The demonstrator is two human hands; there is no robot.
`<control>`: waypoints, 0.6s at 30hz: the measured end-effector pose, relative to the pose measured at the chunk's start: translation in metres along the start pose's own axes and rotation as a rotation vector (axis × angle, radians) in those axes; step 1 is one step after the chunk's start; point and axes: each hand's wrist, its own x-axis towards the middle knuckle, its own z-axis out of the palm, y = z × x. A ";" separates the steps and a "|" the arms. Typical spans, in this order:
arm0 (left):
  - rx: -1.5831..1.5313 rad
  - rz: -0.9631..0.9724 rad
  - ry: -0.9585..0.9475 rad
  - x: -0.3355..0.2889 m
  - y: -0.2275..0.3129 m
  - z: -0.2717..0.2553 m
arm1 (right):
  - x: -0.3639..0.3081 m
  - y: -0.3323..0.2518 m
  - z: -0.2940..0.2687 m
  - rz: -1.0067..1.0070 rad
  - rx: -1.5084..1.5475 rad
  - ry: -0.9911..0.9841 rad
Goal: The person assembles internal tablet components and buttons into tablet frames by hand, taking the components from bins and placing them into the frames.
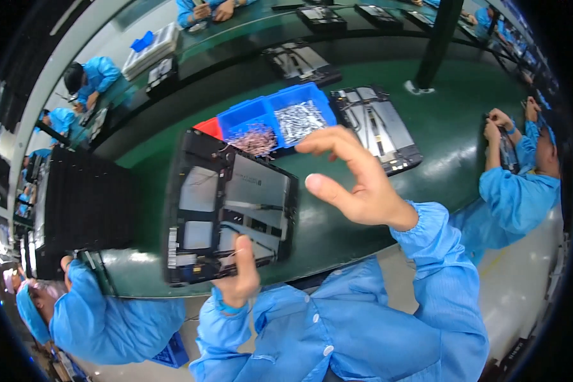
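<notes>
Nearest the camera, head view: blue smock (315, 325), pale buttons down the front.

Left hand (240, 277): closed on the lower edge of an open black device (221, 200), thumb over the inner face, remaining fingers mostly hidden beneath. Device held tilted above the near side of the green bench (452, 172); cannot tell whether touching it. Inside: silver panels, dark strips, thin wires near the thumb.

Right hand (363, 181): raised over the bench, just right of the device, apart from it. Thumb and forefinger spread wide, gap toward the device.

Writing: small dark print on the upper silver panel (251, 191) of the held device, too small and blurred to make out. Pale characters on a dark object (519, 356) at the lower right rim, likewise indistinct.

Beyond the hands: blue bins (302, 94), two side by side. Pinkish bits (256, 140) in the left one, small white-and-dark pieces (299, 121) in the right. Red bin (209, 128) just beside, partly hidden by the held device. Second open device (377, 130) right of the bins. At left, stack of black panels (86, 200). Co-workers in blue at lower left (108, 318) and right (519, 197).
</notes>
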 end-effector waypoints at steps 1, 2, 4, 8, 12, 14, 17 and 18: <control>-0.249 -0.111 0.072 0.006 0.018 0.006 | -0.006 0.006 0.004 0.056 0.030 -0.001; -0.198 -0.027 -0.077 0.007 0.012 -0.001 | -0.012 0.007 0.007 0.070 0.095 -0.018; 0.082 0.125 -0.136 0.003 0.007 0.005 | -0.020 -0.005 0.000 0.065 0.033 0.035; 0.423 0.290 -0.124 0.014 0.005 0.030 | -0.027 -0.037 -0.006 0.390 0.740 -0.051; 0.227 0.323 -0.141 0.005 -0.016 0.043 | -0.020 -0.054 0.023 0.521 1.093 -0.142; 0.222 0.282 -0.149 0.000 -0.023 0.046 | -0.017 -0.052 0.032 0.522 1.133 -0.115; 0.239 0.139 -0.212 -0.004 -0.010 0.036 | -0.007 -0.050 0.033 0.548 1.084 -0.125; 0.242 0.170 -0.206 -0.004 -0.011 0.036 | -0.005 -0.050 0.032 0.574 1.057 -0.133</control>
